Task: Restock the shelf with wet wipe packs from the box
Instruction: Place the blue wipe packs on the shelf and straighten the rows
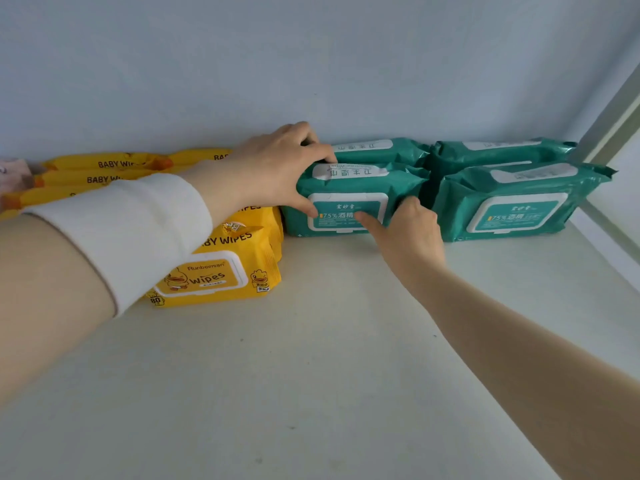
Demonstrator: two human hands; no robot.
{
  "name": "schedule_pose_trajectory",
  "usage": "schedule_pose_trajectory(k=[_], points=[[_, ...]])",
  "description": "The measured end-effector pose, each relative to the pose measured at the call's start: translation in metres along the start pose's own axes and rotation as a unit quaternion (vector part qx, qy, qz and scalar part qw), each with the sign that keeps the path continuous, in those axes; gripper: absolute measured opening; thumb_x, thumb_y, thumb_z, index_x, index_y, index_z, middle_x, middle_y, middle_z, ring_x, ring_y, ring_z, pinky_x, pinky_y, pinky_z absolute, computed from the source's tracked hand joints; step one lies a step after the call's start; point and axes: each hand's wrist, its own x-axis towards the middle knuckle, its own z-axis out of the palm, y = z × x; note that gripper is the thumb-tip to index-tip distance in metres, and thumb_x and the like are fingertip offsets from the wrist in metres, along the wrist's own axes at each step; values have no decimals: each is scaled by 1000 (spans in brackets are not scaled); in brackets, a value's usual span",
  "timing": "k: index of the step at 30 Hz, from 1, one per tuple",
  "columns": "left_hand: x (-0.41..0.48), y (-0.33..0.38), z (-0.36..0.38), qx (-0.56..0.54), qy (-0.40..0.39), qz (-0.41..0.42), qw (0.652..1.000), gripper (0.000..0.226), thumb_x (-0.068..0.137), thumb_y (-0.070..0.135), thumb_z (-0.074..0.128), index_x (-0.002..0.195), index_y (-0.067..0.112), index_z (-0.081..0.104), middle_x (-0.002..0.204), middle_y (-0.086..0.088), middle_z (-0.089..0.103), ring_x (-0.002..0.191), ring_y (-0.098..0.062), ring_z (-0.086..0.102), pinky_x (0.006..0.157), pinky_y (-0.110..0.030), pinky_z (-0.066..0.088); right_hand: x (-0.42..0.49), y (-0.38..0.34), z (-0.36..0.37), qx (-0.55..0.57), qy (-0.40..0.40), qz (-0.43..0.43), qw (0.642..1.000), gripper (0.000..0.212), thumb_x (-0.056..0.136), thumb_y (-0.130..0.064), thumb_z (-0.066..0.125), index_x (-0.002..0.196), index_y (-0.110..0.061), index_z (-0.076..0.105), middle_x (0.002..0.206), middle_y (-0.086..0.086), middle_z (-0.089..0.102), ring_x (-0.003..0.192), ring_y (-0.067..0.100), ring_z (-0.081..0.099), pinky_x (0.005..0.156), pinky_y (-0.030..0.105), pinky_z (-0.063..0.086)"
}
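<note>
A green wet wipe pack [353,199] stands on the white shelf [311,358] near the back, in front of another green pack [377,150]. My left hand [277,168] grips its top left corner, fingers over the top edge and thumb on the front. My right hand [405,233] holds its right end, with the index finger pressed on the white lid. Two more green packs [512,202] stand to the right. Yellow baby wipe packs [221,268] sit to the left, partly hidden by my left arm. The box is out of view.
A pale wall [311,64] closes the shelf at the back. A shelf post [613,126] runs up the right side. More yellow packs [104,171] line the back left. The front half of the shelf is bare white board.
</note>
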Motion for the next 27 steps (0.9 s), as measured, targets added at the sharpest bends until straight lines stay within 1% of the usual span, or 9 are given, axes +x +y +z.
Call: schedule_pose_trajectory(k=[3, 5, 9, 13, 15, 17, 21, 24, 27], points=[[-1, -1, -4, -40, -17, 0, 999, 68, 71, 52, 70, 130, 33, 43, 133, 2, 41, 124, -16, 39, 88, -34, 42, 4, 15, -4, 16, 1, -5, 1000, 60, 79, -51, 65, 109, -1, 51, 107, 16, 64, 98, 35, 60, 83, 37, 48], [-2, -2, -8, -43, -21, 4, 999, 64, 73, 52, 69, 128, 32, 44, 134, 3, 44, 124, -16, 41, 89, -34, 41, 8, 20, -7, 23, 0, 0, 1000, 59, 78, -49, 67, 109, -2, 52, 105, 18, 66, 94, 36, 63, 87, 43, 50], [-1, 1, -9, -24, -9, -7, 1000, 62, 74, 48, 70, 126, 29, 42, 133, 4, 49, 121, -18, 45, 81, -32, 39, 13, 14, -4, 9, 2, -3, 1000, 49, 83, -42, 65, 106, 0, 54, 102, 21, 66, 92, 37, 65, 82, 43, 52], [2, 4, -10, -21, 0, -44, 999, 69, 71, 44, 74, 126, 21, 39, 135, 0, 48, 121, -20, 46, 83, -35, 43, 10, 11, 4, 15, 19, -10, 1000, 43, 88, -37, 59, 107, 1, 50, 107, 19, 63, 98, 36, 61, 71, 35, 45], [3, 8, -12, -15, -16, -58, 998, 71, 70, 43, 75, 127, 19, 39, 134, -1, 48, 122, -21, 46, 86, -37, 43, 7, 9, 2, 7, 21, -12, 1000, 44, 90, -36, 57, 112, 1, 49, 113, 18, 61, 106, 36, 58, 74, 37, 42], [4, 14, -16, -3, -39, -68, 997, 73, 71, 41, 76, 128, 18, 39, 134, -3, 48, 121, -22, 46, 89, -39, 44, 6, 8, -2, 5, -12, -7, 1000, 44, 90, -34, 58, 115, 1, 49, 116, 18, 60, 108, 36, 57, 77, 36, 42], [8, 36, -25, 29, -89, -82, 992, 80, 74, 41, 73, 138, 17, 32, 138, -7, 45, 124, -26, 46, 94, -41, 43, -5, 13, -31, -45, -145, -43, 987, 50, 85, -35, 66, 118, -1, 52, 117, 16, 61, 97, 32, 62, 84, 38, 52], [8, 69, -35, 58, -41, -37, 997, 77, 77, 47, 68, 140, 20, 32, 138, -7, 44, 126, -28, 44, 97, -41, 40, -23, 33, -74, -159, -251, -104, 949, 54, 88, -38, 60, 131, -6, 50, 126, 11, 60, 108, 29, 61, 92, 33, 48], [13, 112, -43, 105, -2, 38, 994, 57, 83, 45, 62, 130, 21, 41, 131, -4, 50, 121, -26, 48, 85, -37, 41, -27, 59, -119, -240, -312, -86, 915, 44, 88, -39, 58, 122, -11, 58, 108, 10, 70, 88, 21, 64, 66, 18, 45]])
